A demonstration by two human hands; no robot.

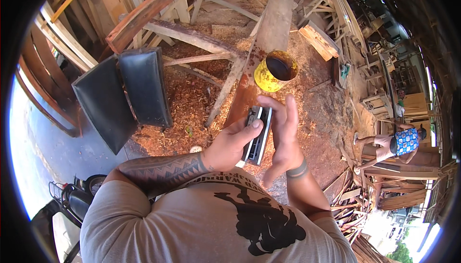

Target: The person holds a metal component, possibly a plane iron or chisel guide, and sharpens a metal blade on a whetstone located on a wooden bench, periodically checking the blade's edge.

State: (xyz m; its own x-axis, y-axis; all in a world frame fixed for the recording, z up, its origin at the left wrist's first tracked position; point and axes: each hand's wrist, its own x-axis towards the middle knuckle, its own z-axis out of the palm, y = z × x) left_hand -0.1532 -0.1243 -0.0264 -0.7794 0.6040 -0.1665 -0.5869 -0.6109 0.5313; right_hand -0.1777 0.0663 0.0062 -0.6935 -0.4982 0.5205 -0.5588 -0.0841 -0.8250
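Note:
In front of my chest, my left hand is closed on a slim rectangular black object with silvery edges; its exact kind I cannot make out. The left thumb presses on its upper face. Just to its right, my right hand is open, fingers stretched out and pointing away from me, its palm turned toward the object. Whether the right palm touches it I cannot tell. Beyond my fingertips, a yellow bucket with dark contents and brown stains stands on a long wooden plank.
Two black padded panels stand at the left. Wooden trestles and a heavy reddish beam lie beyond, over shavings. A cut timber block is at the far right. Another person is farther right; a motorcycle stands lower left.

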